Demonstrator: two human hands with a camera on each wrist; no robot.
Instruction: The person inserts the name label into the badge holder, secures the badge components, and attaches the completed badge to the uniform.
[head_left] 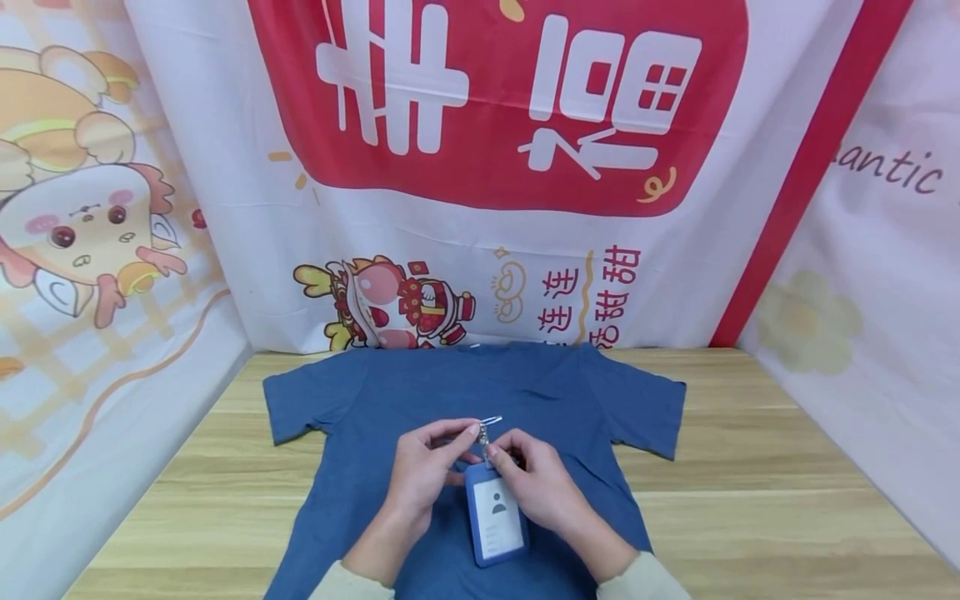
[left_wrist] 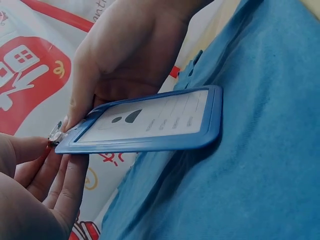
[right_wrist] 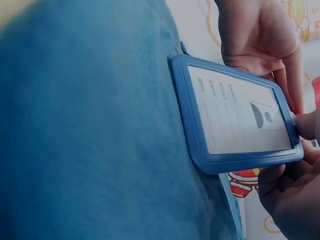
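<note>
A blue ID badge holder (head_left: 498,523) with a white card hangs over a blue T-shirt (head_left: 465,383) spread on the table. At its top is a small metal clip (head_left: 483,433), with a thin silvery bar pointing up and right. My left hand (head_left: 422,467) pinches the clip between thumb and fingers, other fingers reaching behind the holder. The right hand (head_left: 542,485) pinches the top of the holder just below the clip. In the left wrist view the holder (left_wrist: 145,122) is tilted, its lower end close to the shirt. Fingers partly hide the clip in both wrist views.
The light wooden table (head_left: 750,467) extends on both sides of the shirt. Behind it hangs a white cloth (head_left: 660,283) with red and white printing. Patterned cloths also close off the left and right sides.
</note>
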